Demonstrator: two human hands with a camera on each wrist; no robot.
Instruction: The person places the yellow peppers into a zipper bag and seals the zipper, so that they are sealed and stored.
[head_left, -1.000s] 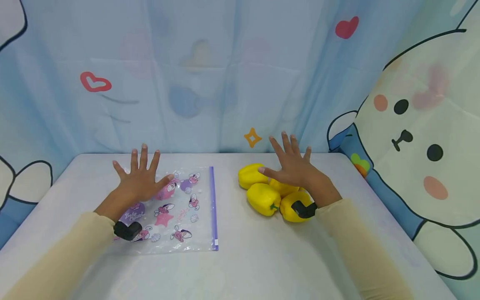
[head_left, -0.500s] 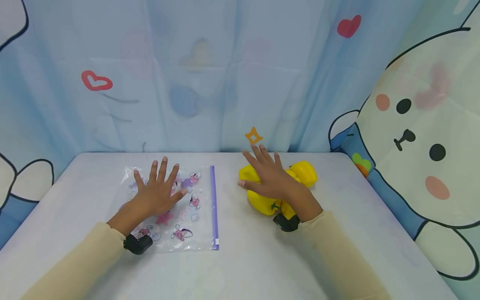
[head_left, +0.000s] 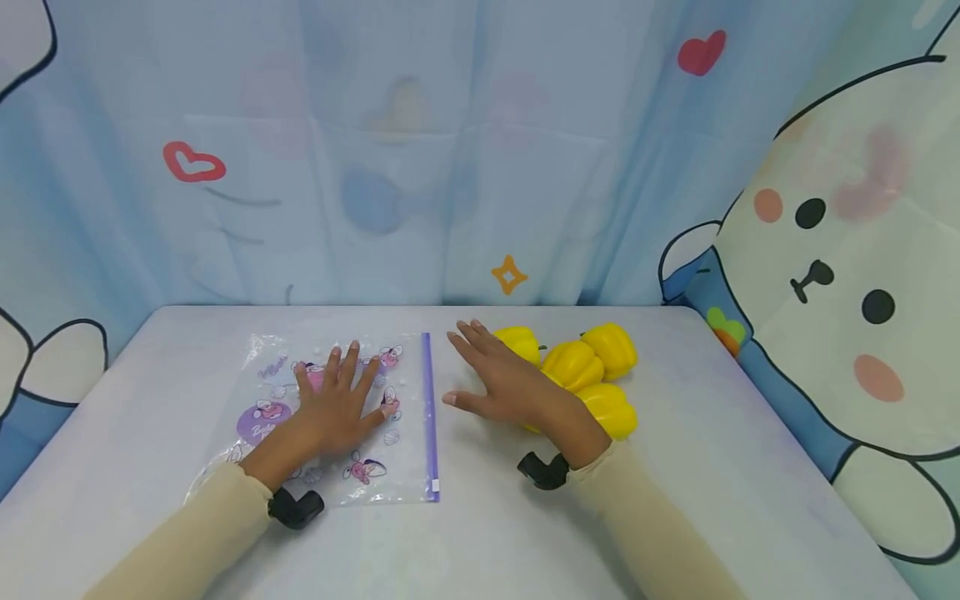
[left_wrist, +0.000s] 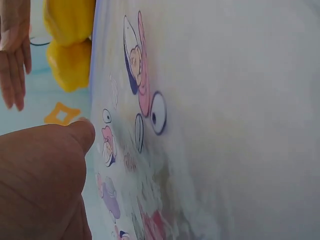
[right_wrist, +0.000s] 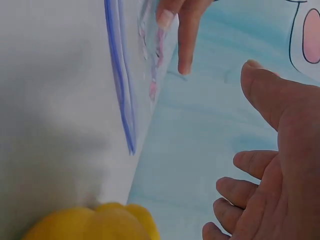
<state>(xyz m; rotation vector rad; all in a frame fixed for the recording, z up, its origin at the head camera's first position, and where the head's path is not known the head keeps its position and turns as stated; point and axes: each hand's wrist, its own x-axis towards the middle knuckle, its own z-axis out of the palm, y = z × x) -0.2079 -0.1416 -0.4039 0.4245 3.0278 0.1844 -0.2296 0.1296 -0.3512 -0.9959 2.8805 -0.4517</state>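
Note:
A clear plastic zip bag (head_left: 401,479) with pink and purple cartoon prints and a purple zip strip lies flat on the table. Above it, fingers spread, is my left hand (head_left: 330,421); whether it touches the bag I cannot tell. Several yellow bell peppers (head_left: 573,367) sit in a cluster right of the bag. My right hand (head_left: 517,387) hovers by their left side, fingers straight, holding nothing and hiding part of the cluster. The left wrist view shows my left thumb (left_wrist: 82,132) over the bag; the right wrist view shows my right palm (right_wrist: 295,150) with a pepper (right_wrist: 95,225) below.
The white table (head_left: 465,542) ends at a light blue curtain (head_left: 375,167) printed with hearts and a large cartoon animal at the right. A black strap-on camera (head_left: 543,471) sits on each wrist.
Both hands have come lower and nearer to the body. The left moved right across the bag; the right moved left off the peppers, uncovering more of them. Bag and peppers have not visibly moved.

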